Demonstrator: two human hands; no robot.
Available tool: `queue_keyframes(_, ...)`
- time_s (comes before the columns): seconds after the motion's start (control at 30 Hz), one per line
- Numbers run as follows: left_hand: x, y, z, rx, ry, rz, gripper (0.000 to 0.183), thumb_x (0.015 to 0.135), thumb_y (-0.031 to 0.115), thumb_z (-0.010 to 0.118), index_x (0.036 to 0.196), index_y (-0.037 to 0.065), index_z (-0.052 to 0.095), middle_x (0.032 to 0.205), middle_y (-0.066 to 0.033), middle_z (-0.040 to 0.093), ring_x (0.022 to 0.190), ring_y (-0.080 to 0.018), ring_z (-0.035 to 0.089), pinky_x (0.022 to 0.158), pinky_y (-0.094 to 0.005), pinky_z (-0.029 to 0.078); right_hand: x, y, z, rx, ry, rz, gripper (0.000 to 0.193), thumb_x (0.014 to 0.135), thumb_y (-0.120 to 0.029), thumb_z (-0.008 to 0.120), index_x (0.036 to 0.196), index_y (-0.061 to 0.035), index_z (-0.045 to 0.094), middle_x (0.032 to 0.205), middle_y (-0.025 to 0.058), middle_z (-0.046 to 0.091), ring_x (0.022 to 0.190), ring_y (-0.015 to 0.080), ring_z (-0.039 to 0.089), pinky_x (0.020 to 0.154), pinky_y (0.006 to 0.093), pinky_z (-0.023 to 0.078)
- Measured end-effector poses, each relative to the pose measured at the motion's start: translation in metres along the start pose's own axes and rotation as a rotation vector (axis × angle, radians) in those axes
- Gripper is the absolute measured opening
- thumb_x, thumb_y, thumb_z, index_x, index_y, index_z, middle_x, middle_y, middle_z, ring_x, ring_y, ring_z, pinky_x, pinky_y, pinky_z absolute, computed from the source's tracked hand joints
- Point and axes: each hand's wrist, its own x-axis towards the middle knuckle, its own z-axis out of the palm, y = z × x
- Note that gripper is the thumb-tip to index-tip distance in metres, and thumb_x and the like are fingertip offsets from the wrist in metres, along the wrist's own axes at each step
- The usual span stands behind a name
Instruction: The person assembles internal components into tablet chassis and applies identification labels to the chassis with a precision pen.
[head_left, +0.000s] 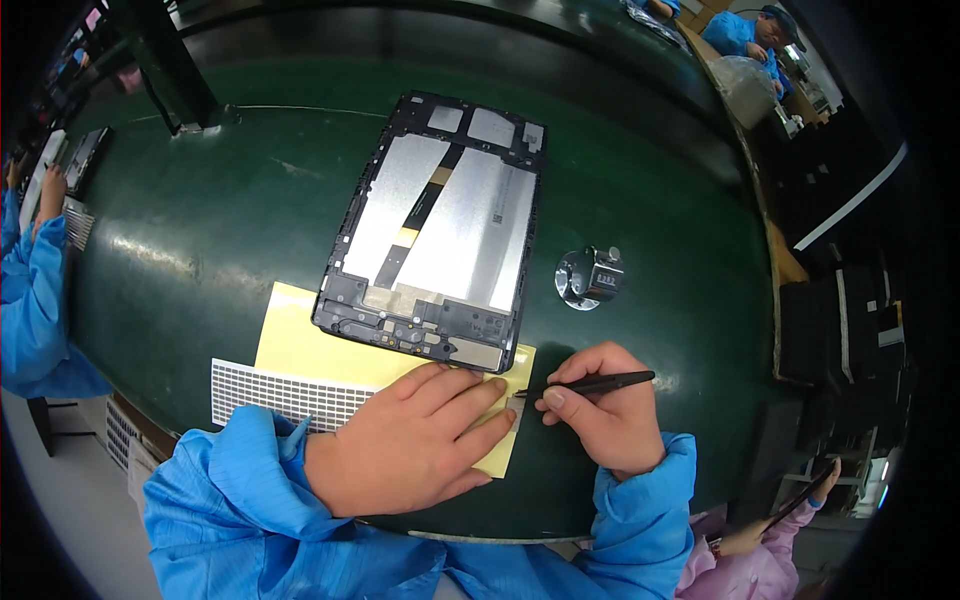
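My left hand [425, 432] lies flat, fingers stretched out, pressing on a yellow backing sheet [290, 335] and a white sheet of small grey stickers [285, 395]. In my right hand [612, 420] I grip a pair of black tweezers [610, 382], pinched between thumb and fingers. Their tips reach the right edge of the sheets, close to my left fingertips. Just beyond my left hand rests an opened tablet frame [440, 220], silver inside with a black rim and a dark flex strip. Its lower end overlaps the yellow sheet.
A chrome tally counter [592, 277] stands right of the tablet on the green tabletop [200, 260]. A metal post [165, 60] rises at the far left. Co-workers in blue sleeves [35, 300] sit at the left and far right; a person in pink [745, 570] is at lower right.
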Motion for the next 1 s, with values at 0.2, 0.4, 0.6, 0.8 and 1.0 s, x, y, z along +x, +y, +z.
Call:
queue_keyframes(0.2, 0.001, 0.000, 0.001, -0.007, 0.003, -0.001, 0.055, 0.077, 0.035, 0.068, 0.122, 0.006, 0.055, 0.124, -0.0130, 0.052, 0.113, -0.0290, 0.049, 0.098, -0.0412, 0.038, 0.002, 0.000, 0.001, -0.036, 0.020, 0.035, 0.013, 0.084, 0.002, 0.065, 0.090, 0.0013, 0.053, 0.082, 0.0094, 0.062, 0.073, 0.0130, 0.063, 0.064, 0.0251, 0.053)
queue_keyframes(0.4, -0.002, -0.003, 0.000, -0.013, 0.028, -0.004, 0.054, 0.076, 0.034, 0.068, 0.121, 0.006, 0.056, 0.124, -0.0130, 0.052, 0.113, -0.0292, 0.049, 0.099, -0.0409, 0.038, 0.002, 0.002, 0.004, 0.210, 0.115, 0.072, 0.014, 0.085, 0.004, 0.062, 0.094, 0.0012, 0.051, 0.084, 0.0117, 0.062, 0.075, 0.0188, 0.066, 0.068, 0.0292, 0.057)
queue_keyframes(0.6, -0.003, -0.001, 0.000, -0.016, 0.072, 0.022, 0.053, 0.076, 0.033, 0.068, 0.118, 0.003, 0.057, 0.119, -0.0125, 0.053, 0.112, -0.0294, 0.049, 0.099, -0.0403, 0.038, -0.002, -0.009, 0.021, 0.253, 0.202, -0.087, 0.017, 0.083, 0.004, 0.064, 0.093, 0.0006, 0.051, 0.086, 0.0114, 0.061, 0.074, 0.0175, 0.065, 0.068, 0.0281, 0.056)
queue_keyframes(0.8, -0.009, -0.004, 0.009, -0.055, 0.148, 0.047, 0.053, 0.073, 0.032, 0.068, 0.114, 0.000, 0.057, 0.114, -0.0148, 0.054, 0.112, -0.0314, 0.049, 0.101, -0.0417, 0.038, 0.033, -0.024, 0.076, 0.059, 0.023, -0.203, 0.016, 0.081, 0.007, 0.066, 0.091, 0.0024, 0.054, 0.084, 0.0108, 0.062, 0.078, 0.0142, 0.062, 0.069, 0.0257, 0.052)
queue_keyframes(1.0, -0.009, -0.006, 0.009, -0.008, 0.151, 0.050, 0.056, 0.074, 0.035, 0.067, 0.115, -0.001, 0.059, 0.118, -0.0156, 0.056, 0.117, -0.0307, 0.049, 0.104, -0.0402, 0.035, 0.038, -0.029, 0.076, 0.059, 0.018, -0.137, 0.016, 0.082, 0.008, 0.064, 0.091, 0.0030, 0.051, 0.083, 0.0120, 0.062, 0.078, 0.0157, 0.063, 0.070, 0.0275, 0.054)
